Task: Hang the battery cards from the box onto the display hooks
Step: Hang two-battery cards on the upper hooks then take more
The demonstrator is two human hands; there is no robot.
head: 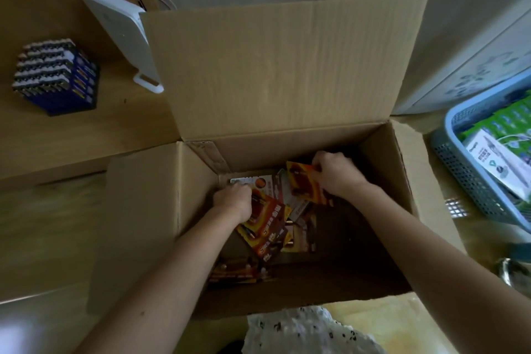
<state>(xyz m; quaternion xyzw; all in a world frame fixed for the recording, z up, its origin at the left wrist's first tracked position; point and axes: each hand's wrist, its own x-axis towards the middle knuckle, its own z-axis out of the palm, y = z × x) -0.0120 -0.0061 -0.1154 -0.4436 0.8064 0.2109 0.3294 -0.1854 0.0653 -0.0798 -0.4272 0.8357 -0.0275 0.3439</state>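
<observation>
An open cardboard box [287, 72] stands on the floor in front of me, its flaps spread. Several red and orange battery cards [268, 220] lie loose on its bottom. Both my arms reach down inside. My left hand [234, 201] has its fingers curled on the top edge of a card in the pile. My right hand [334, 174] grips an orange battery card [301, 182] by its right edge, lifted slightly and tilted above the others. No display hooks are in view.
A wooden shelf at the left carries a block of blue batteries [56, 76] and a white device [123, 34]. A blue plastic basket [471, 178] with packaged goods stands at the right. A pale cabinet stands behind the basket.
</observation>
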